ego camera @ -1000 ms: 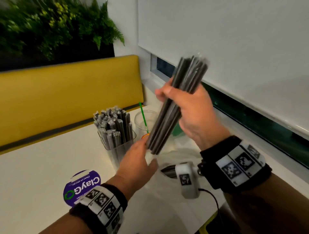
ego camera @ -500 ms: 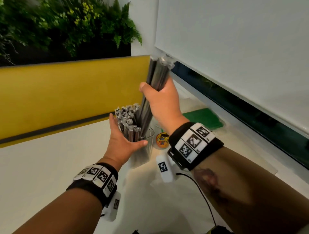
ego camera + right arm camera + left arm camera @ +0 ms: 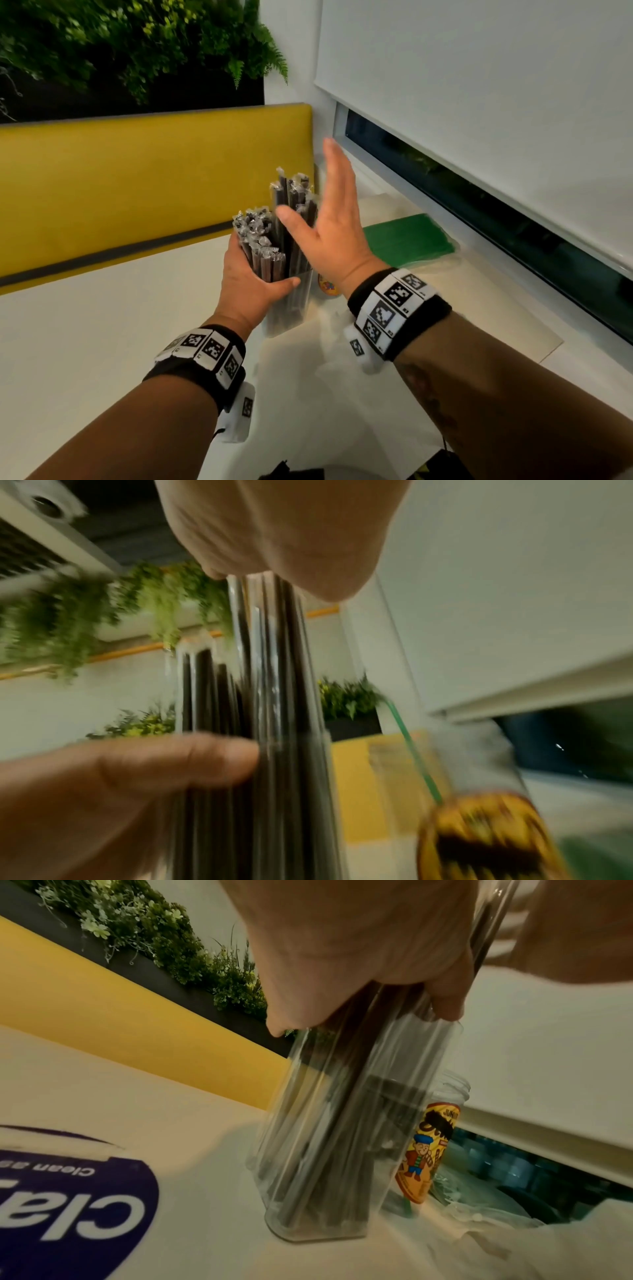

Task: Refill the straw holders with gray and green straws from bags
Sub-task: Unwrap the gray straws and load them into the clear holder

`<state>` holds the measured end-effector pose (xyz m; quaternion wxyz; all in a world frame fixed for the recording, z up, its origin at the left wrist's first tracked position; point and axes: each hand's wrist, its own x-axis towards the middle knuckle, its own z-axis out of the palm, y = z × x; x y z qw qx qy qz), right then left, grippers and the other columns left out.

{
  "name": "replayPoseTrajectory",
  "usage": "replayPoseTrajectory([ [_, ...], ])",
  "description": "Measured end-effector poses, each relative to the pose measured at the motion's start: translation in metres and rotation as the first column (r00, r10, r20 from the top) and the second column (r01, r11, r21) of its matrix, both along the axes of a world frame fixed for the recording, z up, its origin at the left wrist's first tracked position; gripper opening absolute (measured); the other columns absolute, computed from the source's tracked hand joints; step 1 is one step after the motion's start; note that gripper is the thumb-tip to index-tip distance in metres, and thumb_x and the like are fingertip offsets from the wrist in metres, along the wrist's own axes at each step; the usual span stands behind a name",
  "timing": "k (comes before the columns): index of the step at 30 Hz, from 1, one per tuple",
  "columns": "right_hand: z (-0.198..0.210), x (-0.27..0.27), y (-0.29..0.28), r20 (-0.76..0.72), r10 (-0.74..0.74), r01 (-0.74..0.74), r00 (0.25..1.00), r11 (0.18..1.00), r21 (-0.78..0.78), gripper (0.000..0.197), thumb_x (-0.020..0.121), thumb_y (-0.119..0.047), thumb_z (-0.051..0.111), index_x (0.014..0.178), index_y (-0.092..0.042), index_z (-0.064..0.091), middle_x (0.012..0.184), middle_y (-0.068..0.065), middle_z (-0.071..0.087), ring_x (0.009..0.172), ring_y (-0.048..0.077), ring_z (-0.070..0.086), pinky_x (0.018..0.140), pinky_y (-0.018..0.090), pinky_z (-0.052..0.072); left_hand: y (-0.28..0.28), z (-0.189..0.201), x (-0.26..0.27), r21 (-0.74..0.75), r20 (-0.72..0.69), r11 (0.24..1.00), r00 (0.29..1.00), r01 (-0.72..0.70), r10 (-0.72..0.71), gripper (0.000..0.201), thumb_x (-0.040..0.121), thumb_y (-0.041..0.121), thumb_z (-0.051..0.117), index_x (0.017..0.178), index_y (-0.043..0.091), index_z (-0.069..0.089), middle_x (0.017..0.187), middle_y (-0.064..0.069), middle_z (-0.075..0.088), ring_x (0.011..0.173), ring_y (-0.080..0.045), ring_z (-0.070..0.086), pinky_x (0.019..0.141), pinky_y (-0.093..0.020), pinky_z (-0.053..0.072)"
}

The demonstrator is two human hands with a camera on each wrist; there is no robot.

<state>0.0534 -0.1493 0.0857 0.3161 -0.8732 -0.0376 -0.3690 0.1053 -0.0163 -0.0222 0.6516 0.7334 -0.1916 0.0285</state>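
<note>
A clear straw holder (image 3: 291, 308) stands on the white table, packed with wrapped gray straws (image 3: 260, 236). My left hand (image 3: 255, 284) grips the holder around its upper part, thumb across the front. A taller bunch of gray straws (image 3: 291, 195) sticks up at the holder's right side. My right hand (image 3: 329, 219) is open beside that bunch, fingers straight and pointing up; it holds nothing. The left wrist view shows the holder (image 3: 325, 1150) tilted slightly. The right wrist view shows the straws (image 3: 274, 696) close under the palm, with my left thumb (image 3: 154, 764) on the holder.
A bag of green straws (image 3: 409, 240) lies to the right by the window ledge. A clear jar with a yellow label (image 3: 435, 1150) holds one green straw (image 3: 414, 750) just behind the holder. Crumpled clear plastic (image 3: 479, 1218) lies nearby. A yellow bench back (image 3: 137, 178) borders the table.
My right hand lowered the gray bundle into the holder, let go and opened. My left hand went from beside the bundle to gripping the holder.
</note>
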Motion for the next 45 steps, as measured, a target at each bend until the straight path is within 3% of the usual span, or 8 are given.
replayPoseTrajectory([
  [3, 0.016, 0.010, 0.010, 0.040, 0.056, -0.041, 0.998, 0.948, -0.315, 0.069, 0.097, -0.035, 0.048, 0.152, -0.007, 0.019, 0.160, 0.016, 0.013, 0.149, 0.030, 0.010, 0.120, 0.048, 0.015, -0.002, 0.000, 0.001, 0.015, 0.011, 1.000, 1.000, -0.018, 0.018, 0.102, 0.051, 0.025, 0.095, 0.137, 0.027, 0.042, 0.129, 0.006, 0.060, 0.122, -0.008, 0.058, 0.105, -0.042, 0.049],
  [10, -0.013, 0.011, 0.013, -0.619, 0.010, -0.283, 0.785, 0.895, -0.345, 0.059, 0.103, -0.047, 0.026, 0.151, -0.013, 0.029, 0.161, 0.004, 0.020, 0.149, 0.021, 0.010, 0.120, 0.040, 0.011, 0.002, -0.006, 0.004, 0.136, 0.032, 0.990, 0.999, -0.030, 0.026, 0.099, 0.056, 0.036, 0.091, 0.139, 0.028, 0.039, 0.131, 0.009, 0.055, 0.120, -0.003, 0.054, 0.102, -0.032, 0.049],
  [15, 0.014, 0.004, -0.003, -0.086, 0.014, -0.047, 0.996, 0.917, -0.396, 0.045, 0.098, -0.033, 0.050, 0.140, -0.016, 0.050, 0.155, 0.011, 0.031, 0.142, 0.029, 0.024, 0.117, 0.041, 0.018, 0.001, -0.007, 0.005, 0.069, 0.025, 0.998, 1.000, 0.000, -0.001, 0.097, 0.053, 0.025, 0.094, 0.136, 0.025, 0.043, 0.127, 0.007, 0.059, 0.116, -0.001, 0.058, 0.096, -0.018, 0.048],
  [26, 0.008, -0.005, -0.010, -0.552, 0.064, -0.335, 0.831, 0.851, -0.405, 0.038, 0.103, -0.034, 0.037, 0.135, -0.026, 0.055, 0.138, 0.000, 0.057, 0.128, 0.018, 0.050, 0.102, 0.033, 0.041, 0.002, -0.010, 0.007, 0.096, 0.026, 0.995, 1.000, 0.003, -0.005, 0.094, 0.057, 0.018, 0.094, 0.135, 0.026, 0.042, 0.123, 0.014, 0.059, 0.114, 0.007, 0.057, 0.096, -0.014, 0.047],
  [31, 0.049, 0.002, -0.015, -0.194, 0.070, -0.106, 0.979, 0.978, -0.181, 0.031, 0.099, -0.032, 0.048, 0.079, -0.014, 0.063, 0.076, 0.000, 0.063, 0.072, 0.019, 0.060, 0.070, 0.040, 0.053, 0.002, -0.010, 0.005, 0.095, 0.022, 0.995, 1.000, -0.017, 0.015, 0.097, 0.053, 0.026, 0.094, 0.133, 0.032, 0.041, 0.129, 0.006, 0.057, 0.120, -0.005, 0.056, 0.106, -0.034, 0.046],
  [35, 0.046, 0.023, -0.014, -0.277, 0.092, -0.152, 0.956, 0.967, -0.202, 0.046, 0.102, -0.037, 0.039, 0.143, -0.017, 0.043, 0.152, 0.007, 0.036, 0.141, 0.021, 0.030, 0.114, 0.030, 0.018, 0.002, -0.012, 0.007, 0.114, 0.019, 0.993, 0.999, -0.029, 0.027, 0.104, 0.050, 0.036, 0.093, 0.139, 0.029, 0.039, 0.133, 0.004, 0.056, 0.124, -0.010, 0.055, 0.108, -0.041, 0.046],
  [40, 0.005, 0.025, -0.003, -0.804, 0.024, -0.409, 0.594, 0.869, -0.277, 0.062, 0.104, -0.047, 0.017, 0.155, -0.014, 0.006, 0.163, 0.005, 0.002, 0.150, 0.020, -0.004, 0.119, 0.035, 0.001, 0.005, -0.011, 0.006, 0.184, -0.015, 0.982, 0.999, -0.035, 0.039, 0.116, 0.048, 0.047, 0.088, 0.146, 0.025, 0.030, 0.140, 0.003, 0.049, 0.129, -0.013, 0.050, 0.110, -0.043, 0.044],
  [45, 0.045, -0.012, -0.028, -0.577, 0.275, -0.258, 0.769, 0.960, 0.114, 0.048, 0.105, -0.041, 0.030, 0.150, -0.027, 0.031, 0.158, -0.004, 0.027, 0.142, 0.009, 0.024, 0.114, 0.027, 0.019, 0.008, 0.000, -0.008, 0.319, 0.207, 0.921, 0.965, -0.223, 0.162, 0.139, 0.052, 0.053, 0.087, 0.155, 0.009, 0.004, 0.162, -0.012, 0.017, 0.150, -0.026, 0.017, 0.121, -0.050, 0.020],
])
